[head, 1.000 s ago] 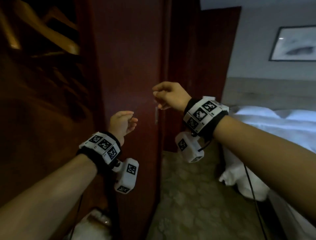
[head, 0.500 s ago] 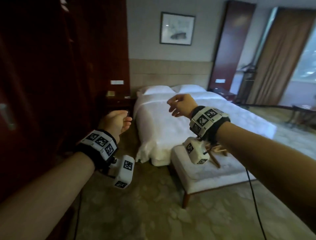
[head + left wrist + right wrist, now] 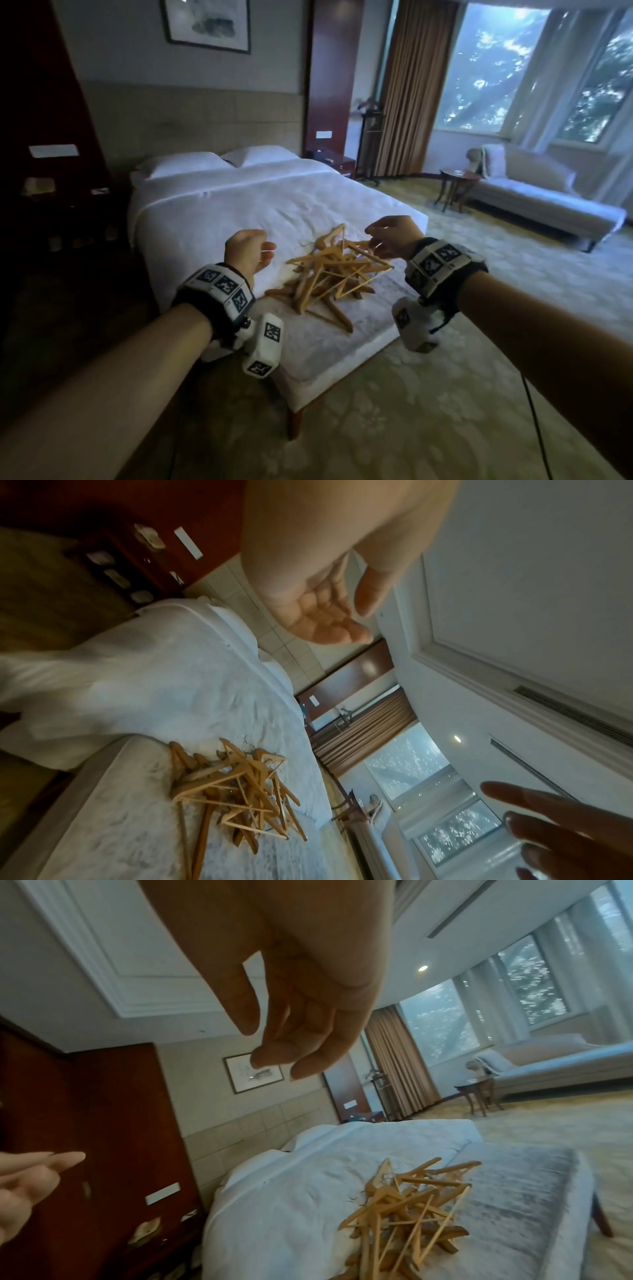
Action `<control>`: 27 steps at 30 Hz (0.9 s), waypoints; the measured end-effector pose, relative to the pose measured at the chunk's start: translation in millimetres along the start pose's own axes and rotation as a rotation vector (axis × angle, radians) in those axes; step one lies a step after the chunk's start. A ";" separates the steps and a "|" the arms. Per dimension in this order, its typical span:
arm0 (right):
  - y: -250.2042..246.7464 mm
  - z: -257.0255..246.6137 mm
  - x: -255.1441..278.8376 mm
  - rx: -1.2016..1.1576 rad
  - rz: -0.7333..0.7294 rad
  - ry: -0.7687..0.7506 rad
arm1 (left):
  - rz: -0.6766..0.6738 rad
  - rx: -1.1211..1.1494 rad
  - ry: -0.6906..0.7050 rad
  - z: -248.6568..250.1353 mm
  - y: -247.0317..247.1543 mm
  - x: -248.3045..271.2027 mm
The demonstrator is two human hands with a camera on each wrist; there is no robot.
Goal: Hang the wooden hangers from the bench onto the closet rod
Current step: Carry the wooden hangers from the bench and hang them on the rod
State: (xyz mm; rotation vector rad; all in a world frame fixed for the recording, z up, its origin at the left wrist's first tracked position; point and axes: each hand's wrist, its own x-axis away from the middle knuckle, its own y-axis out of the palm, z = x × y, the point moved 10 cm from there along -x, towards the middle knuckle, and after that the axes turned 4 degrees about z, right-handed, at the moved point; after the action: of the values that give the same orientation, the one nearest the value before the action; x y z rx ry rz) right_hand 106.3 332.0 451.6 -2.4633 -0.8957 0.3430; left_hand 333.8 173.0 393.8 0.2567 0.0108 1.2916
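a white-sheeted bed (image 3: 274, 202) fills the middle of the room, two white pillows (image 3: 219, 161) side by side at its padded beige headboard (image 3: 191, 120). a framed picture (image 3: 207, 24) hangs on the wall above. brown curtains (image 3: 411, 89) hang beside a large window (image 3: 513, 68). under the window stands a pale chaise sofa (image 3: 541, 195), with a small round wooden side table (image 3: 457, 186) just beside it. patterned carpet (image 3: 411, 411) covers the floor. a dark nightstand (image 3: 334, 161) stands beside the bed.

White bed (image 3: 260, 205) stood mid-room, framed picture (image 3: 207, 24) hung above its headboard, brown curtains (image 3: 411, 89) right of it, pale sofa (image 3: 534, 192) beyond, patterned carpet (image 3: 411, 428) lay below.
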 end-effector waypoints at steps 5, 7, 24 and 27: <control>7.7 33.8 -92.1 0.021 0.034 0.113 | -0.035 -0.032 -0.058 -11.5 52.3 -103.0; 12.9 53.3 -121.2 0.016 0.030 0.161 | -0.040 -0.064 -0.091 -27.4 71.7 -137.0; 83.6 266.2 -424.5 0.316 -0.228 0.305 | 0.100 -0.256 -0.305 -198.7 224.8 -339.7; 106.1 279.6 -470.1 0.394 -0.287 0.263 | 0.178 -0.282 -0.352 -217.0 222.4 -362.8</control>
State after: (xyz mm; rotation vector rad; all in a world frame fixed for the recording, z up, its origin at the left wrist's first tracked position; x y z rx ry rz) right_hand -299.9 55.1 189.5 -1.9345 -0.9476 0.0805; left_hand -11.3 -76.3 177.2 0.2430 -0.5000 1.3904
